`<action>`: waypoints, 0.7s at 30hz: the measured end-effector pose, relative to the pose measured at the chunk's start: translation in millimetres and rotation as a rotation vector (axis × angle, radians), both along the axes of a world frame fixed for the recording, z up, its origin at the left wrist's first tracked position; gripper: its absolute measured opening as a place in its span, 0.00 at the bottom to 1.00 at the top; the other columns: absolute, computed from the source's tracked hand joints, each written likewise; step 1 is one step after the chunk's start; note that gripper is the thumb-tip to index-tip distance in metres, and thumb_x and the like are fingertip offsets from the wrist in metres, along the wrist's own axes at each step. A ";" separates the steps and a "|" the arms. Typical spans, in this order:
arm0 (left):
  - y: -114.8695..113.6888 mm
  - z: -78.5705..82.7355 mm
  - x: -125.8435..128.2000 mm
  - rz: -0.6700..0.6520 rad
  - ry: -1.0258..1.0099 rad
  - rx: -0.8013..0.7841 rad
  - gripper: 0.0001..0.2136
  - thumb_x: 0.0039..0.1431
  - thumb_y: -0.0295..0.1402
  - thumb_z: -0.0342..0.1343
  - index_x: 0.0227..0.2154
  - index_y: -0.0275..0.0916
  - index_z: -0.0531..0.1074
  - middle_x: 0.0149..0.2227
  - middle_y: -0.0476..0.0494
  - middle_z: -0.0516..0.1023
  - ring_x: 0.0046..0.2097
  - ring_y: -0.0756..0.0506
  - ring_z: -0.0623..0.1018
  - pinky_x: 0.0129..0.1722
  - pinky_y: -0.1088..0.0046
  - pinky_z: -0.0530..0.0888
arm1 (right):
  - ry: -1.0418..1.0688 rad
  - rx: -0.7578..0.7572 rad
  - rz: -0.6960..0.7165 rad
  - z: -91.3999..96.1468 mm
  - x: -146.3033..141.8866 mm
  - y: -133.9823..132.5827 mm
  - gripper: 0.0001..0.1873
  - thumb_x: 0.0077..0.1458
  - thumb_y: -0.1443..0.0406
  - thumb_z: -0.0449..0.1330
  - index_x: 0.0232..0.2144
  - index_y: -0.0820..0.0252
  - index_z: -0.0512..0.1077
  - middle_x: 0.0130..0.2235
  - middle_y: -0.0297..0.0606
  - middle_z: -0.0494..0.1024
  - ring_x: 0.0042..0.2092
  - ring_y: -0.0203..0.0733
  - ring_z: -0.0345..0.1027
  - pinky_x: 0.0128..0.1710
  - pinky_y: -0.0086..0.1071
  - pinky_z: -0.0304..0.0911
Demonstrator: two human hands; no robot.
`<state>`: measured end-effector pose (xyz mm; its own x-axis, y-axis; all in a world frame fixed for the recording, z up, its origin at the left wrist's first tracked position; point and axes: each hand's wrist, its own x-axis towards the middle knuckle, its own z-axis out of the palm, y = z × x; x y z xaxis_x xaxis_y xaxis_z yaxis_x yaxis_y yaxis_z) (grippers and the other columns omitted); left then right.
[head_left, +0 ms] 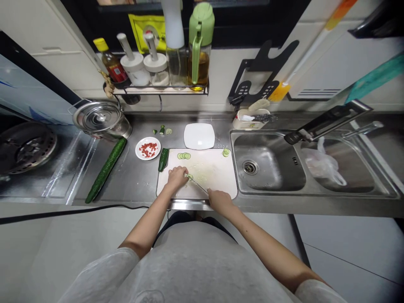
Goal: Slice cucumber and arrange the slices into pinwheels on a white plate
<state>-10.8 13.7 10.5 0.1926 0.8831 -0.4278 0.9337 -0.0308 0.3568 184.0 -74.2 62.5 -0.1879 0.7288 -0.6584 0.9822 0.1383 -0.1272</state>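
Observation:
On the white cutting board (216, 168), my left hand (177, 176) is closed, its fingertips pressed on cucumber slices (190, 177). Those fingers partly hide what they hold. My right hand (220, 200) is wrapped round the handle of a knife (200, 186), whose blade tip points at the slices by my left fingers. A short row of cucumber slices (184, 155) lies along the board's far side, and a few more slices (226, 152) sit in its far right corner. A cut length of cucumber (163, 160) rests over the board's left edge.
Left of the board stand a plate (139, 152) of chopped red pieces, a whole cucumber (106, 170) and a lidded steel pot (101, 118). A white dish (199, 135) and cucumber scraps (162, 130) lie behind it. A double sink (268, 164) is at the right, a seasoning rack (164, 90) above.

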 end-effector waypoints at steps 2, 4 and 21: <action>-4.0 0.2 3.8 0.021 0.009 0.024 0.10 0.53 0.35 0.55 0.39 0.43 0.71 0.46 0.42 0.73 0.50 0.39 0.69 0.49 0.60 0.61 | 0.001 -0.001 -0.001 0.4 2.2 -1.7 0.17 0.60 0.70 0.45 0.48 0.61 0.67 0.41 0.49 0.77 0.45 0.48 0.72 0.37 0.34 0.60; -7.1 0.4 6.8 0.045 0.016 0.037 0.09 0.54 0.33 0.54 0.39 0.43 0.71 0.46 0.42 0.73 0.50 0.39 0.69 0.49 0.60 0.61 | 0.003 -0.015 -0.007 2.4 5.1 -3.7 0.16 0.60 0.69 0.45 0.48 0.61 0.66 0.41 0.49 0.78 0.45 0.48 0.72 0.37 0.34 0.59; -18.2 11.1 -22.7 0.310 -0.179 -0.015 0.06 0.55 0.33 0.54 0.37 0.44 0.70 0.37 0.52 0.78 0.39 0.49 0.75 0.41 0.72 0.64 | 0.083 0.007 -0.105 1.7 30.1 -28.9 0.15 0.62 0.64 0.46 0.44 0.57 0.69 0.42 0.43 0.78 0.45 0.46 0.71 0.36 0.31 0.55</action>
